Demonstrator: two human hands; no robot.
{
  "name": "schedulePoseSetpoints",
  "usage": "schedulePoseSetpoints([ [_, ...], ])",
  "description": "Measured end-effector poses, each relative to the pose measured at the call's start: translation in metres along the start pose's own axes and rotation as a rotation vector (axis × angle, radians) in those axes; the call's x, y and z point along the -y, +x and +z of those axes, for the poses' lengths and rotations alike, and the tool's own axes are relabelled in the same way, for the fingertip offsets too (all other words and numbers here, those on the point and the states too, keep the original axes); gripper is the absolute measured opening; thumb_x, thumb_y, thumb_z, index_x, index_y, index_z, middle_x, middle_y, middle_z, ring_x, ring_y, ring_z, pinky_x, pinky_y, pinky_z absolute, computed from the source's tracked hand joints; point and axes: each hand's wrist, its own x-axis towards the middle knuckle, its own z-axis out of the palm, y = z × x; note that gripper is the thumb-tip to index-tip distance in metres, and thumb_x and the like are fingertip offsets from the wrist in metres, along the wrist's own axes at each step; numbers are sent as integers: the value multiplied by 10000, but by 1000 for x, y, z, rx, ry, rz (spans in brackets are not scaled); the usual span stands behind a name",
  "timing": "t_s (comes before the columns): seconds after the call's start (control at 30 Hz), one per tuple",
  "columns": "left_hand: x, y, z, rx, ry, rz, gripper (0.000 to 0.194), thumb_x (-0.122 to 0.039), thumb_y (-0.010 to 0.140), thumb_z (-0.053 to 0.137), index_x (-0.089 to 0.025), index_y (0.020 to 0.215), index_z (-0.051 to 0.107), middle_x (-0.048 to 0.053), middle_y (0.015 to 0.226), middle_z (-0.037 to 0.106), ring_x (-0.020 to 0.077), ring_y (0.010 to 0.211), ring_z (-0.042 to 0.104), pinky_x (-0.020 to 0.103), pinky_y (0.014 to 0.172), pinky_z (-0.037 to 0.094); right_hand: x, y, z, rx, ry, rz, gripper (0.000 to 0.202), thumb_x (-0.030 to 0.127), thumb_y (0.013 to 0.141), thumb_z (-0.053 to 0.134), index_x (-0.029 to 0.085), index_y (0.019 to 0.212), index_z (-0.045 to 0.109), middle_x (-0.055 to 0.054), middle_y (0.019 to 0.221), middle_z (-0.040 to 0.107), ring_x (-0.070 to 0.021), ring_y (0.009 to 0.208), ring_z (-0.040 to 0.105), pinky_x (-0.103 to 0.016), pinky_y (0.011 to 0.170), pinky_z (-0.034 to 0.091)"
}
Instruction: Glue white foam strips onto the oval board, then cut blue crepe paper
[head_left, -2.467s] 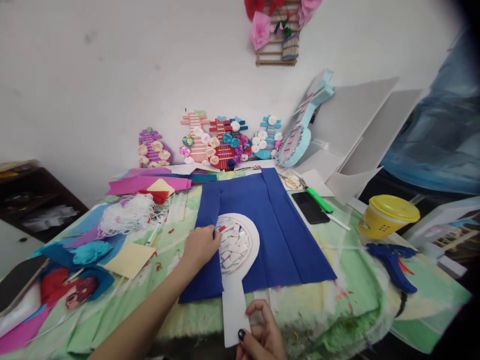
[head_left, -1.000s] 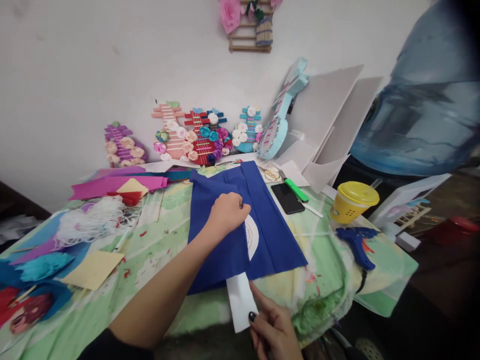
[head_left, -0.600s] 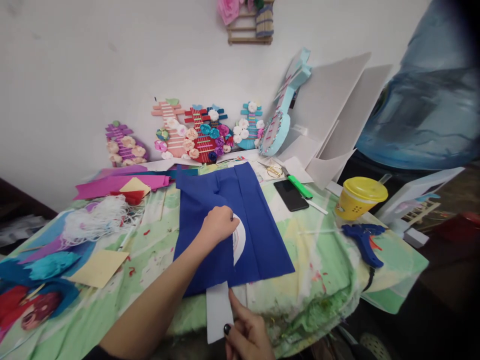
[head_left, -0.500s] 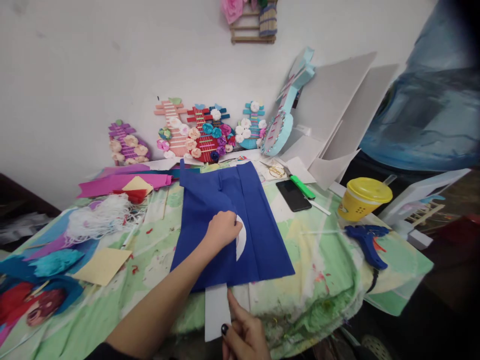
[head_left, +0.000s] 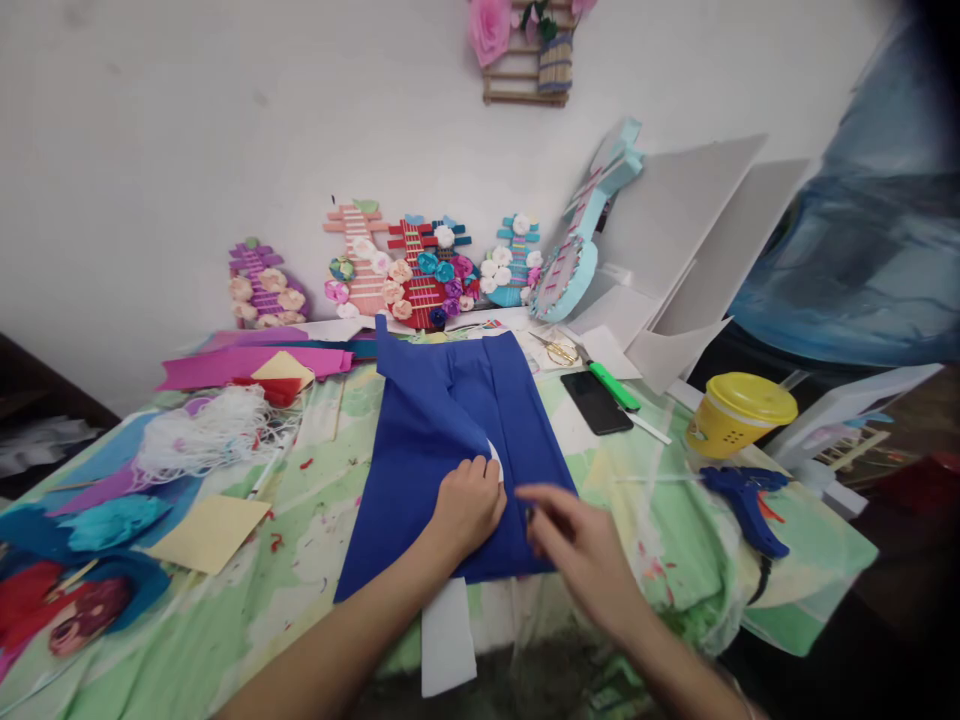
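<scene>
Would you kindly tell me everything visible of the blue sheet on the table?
The blue sheet is deep blue and matte, like crepe paper or cloth. It lies creased on the patterned tablecloth, its left part folded over a white cutout that protrudes past the near edge. The left hand touches the fold; the right hand is over its right side, contact unclear.

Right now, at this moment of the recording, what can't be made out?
All in the head view:
- White cutout: most of its upper part is hidden by the folded blue sheet and the left hand.
- Left hand: fingertips hidden behind its own knuckles.
- Right hand: fingers slightly blurred; contact with the sheet unclear.
- Wooden rack: cut off by the top edge.
- Water bottle: cut off by the right edge.
</scene>
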Motion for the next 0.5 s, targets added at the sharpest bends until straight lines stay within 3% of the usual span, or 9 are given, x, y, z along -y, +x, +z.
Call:
schedulePoseSetpoints([
  [0.1,0,-1,2,-23,-11,-4,213,-224,858,380,-148,928,566,90,854,587,231,784,561,315,630,442,8,86,-5,-25,-53,75,281,178,786,559,198,1064,596,-32,1028,619,-151,962,555,-285,906,403],
  [0.23,-1,-1,0,-24,-50,-10,211,-195,850,379,-142,926,569,93,852,582,224,804,550,314,658,436,0,185,26,111,-46,269,274,216,824,581,139,1086,557,-64,995,608,-165,880,582,-350,805,479],
  [0.37,1,-1,1,-19,-139,-43,175,-187,832,402,-160,886,566,80,851,576,225,810,545,323,663,432,1,243,59,302,32,394,275,328,886,518,139,1082,555,-59,1021,598,-150,834,601,-335,709,521],
  [0.5,3,0,9,3,-197,-54,165,-169,793,433,-154,877,574,93,861,579,242,811,548,343,655,425,16,290,87,331,98,355,280,316,879,531,138,1094,552,-62,1039,593,-154,850,598,-337,715,522],
])
